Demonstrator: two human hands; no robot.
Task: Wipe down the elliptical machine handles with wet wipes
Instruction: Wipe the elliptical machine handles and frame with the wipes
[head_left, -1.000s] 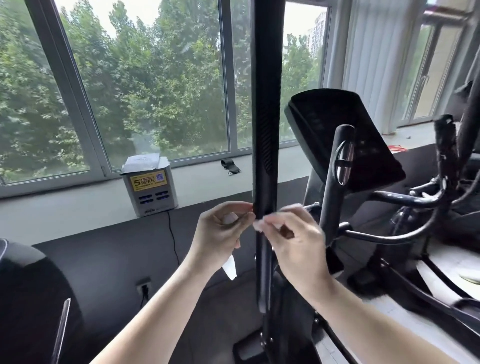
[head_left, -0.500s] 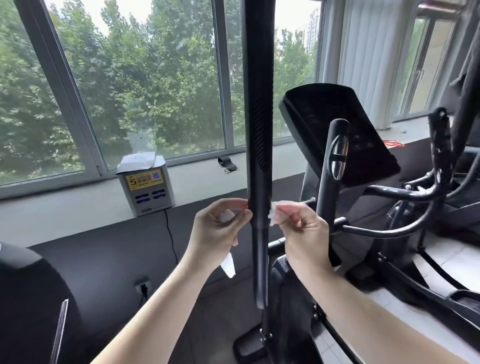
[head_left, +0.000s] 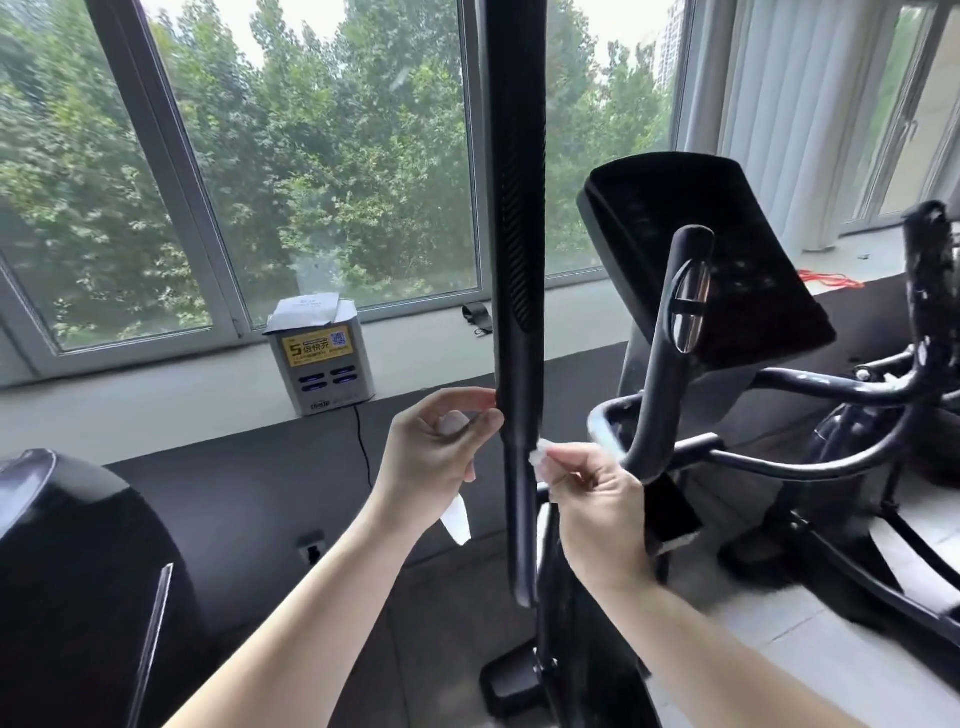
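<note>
Black from top to bottom, the tall upright handle bar (head_left: 514, 260) stands in the middle of the view, with a ribbed strip down its right edge. The left hand (head_left: 436, 457) is curled, pinching a white wet wipe (head_left: 457, 519) between thumb and fingers. Its fingertips touch the bar's left side, and a strip of wipe hangs below the palm. The right hand (head_left: 597, 509) pinches a crumpled white wipe end (head_left: 540, 461) against the bar's right side, slightly lower. Whether the two white pieces are one sheet cannot be told.

Just right of the bar stands a shorter black handle with a chrome sensor plate (head_left: 685, 312), and behind it a tilted black console (head_left: 701, 260). A grey-framed window (head_left: 171, 182) shows green trees. On the pale sill (head_left: 156, 395) sit a grey box with a yellow label (head_left: 322, 364) and a small black strap (head_left: 478, 317). A black cable (head_left: 363, 452) runs from the box down the dark wall panel (head_left: 234, 493). White vertical blinds (head_left: 779, 104) hang at right above pale floor tiles (head_left: 805, 649).
</note>
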